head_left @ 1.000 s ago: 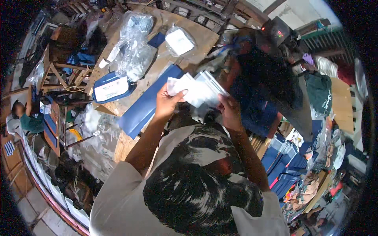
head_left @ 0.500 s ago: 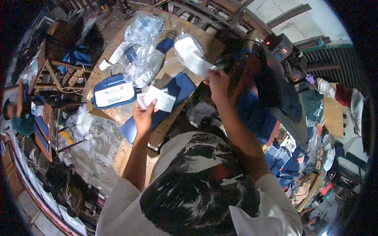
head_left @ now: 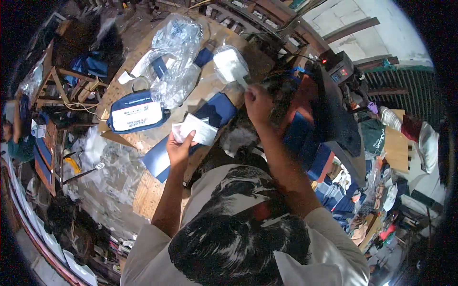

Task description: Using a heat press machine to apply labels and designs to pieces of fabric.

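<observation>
My left hand (head_left: 180, 147) is closed on a few flat white packets (head_left: 202, 132), thumb on top, fanned slightly over the workbench. My right hand (head_left: 259, 102) reaches to the bench's right side, fingers pinched at the end of a thin white slip (head_left: 243, 82). That slip touches a stack of white pieces (head_left: 230, 65) in clear plastic. Beneath and beside the left hand lie dark blue fabric pieces (head_left: 219, 110). Left of it rests a blue zip pouch (head_left: 135, 125) with a white printed label.
Crumpled clear plastic bags (head_left: 177, 52) cover the far part of the wooden workbench (head_left: 260, 45). A dark machine (head_left: 339, 69) with a lit red display stands at the right. Plastic scraps (head_left: 112, 164) litter the floor at left, where another person (head_left: 16, 136) shows at the edge.
My right hand has shifted slightly left and down, and the white slip at its fingers shows narrower. The left hand with the packets has moved slightly right and down.
</observation>
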The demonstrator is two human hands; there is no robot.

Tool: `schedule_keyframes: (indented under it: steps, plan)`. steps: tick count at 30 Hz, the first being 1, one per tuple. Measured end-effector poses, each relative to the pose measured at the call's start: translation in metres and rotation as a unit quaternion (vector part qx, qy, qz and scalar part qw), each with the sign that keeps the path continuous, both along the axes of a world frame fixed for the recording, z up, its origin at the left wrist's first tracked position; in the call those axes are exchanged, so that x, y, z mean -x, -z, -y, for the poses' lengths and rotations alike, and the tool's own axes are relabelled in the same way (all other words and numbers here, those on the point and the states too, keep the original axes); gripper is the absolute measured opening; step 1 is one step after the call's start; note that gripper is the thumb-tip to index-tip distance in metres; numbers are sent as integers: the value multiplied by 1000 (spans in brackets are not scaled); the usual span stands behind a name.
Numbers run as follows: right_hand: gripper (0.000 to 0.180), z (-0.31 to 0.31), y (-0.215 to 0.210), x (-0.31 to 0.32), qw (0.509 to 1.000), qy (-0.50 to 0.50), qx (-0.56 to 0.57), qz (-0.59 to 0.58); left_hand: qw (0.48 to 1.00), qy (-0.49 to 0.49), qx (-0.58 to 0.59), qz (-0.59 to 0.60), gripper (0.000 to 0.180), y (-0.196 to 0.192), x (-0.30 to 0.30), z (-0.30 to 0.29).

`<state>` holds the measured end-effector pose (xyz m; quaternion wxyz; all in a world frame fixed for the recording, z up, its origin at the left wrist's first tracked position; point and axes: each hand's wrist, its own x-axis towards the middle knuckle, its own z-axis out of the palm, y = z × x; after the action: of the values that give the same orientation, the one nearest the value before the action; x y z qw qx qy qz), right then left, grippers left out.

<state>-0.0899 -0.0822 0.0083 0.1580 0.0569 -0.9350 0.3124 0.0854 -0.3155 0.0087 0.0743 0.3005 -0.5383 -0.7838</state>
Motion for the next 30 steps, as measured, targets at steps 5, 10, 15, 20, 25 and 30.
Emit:
schedule_keyframes:
  steps: [5, 10, 15, 20, 25, 30]
  plan:
    - [14, -5, 4, 15, 992, -51, -88, -75, 1000, 25, -16, -5, 31, -2, 14, -6]
    - [13, -9, 9, 37, 988, -19, -118, -93, 999, 38, -14, -35, 33, -3, 20, -12]
    - [15, 2, 1, 37, 984, -28, -122, -129, 999, 45, -9, -27, 32, 2, 16, -15]
    - [19, 2, 33, 26, 977, -39, -202, -51, 997, 67, -10, -23, 28, 1, 17, -16]
    - [23, 12, 38, 28, 973, -35, -226, 41, 998, 62, -15, -29, 27, -3, 15, -11]
    - [31, 19, 43, 47, 969, 22, -201, 144, 997, 77, -8, -25, 25, -4, 18, -15]
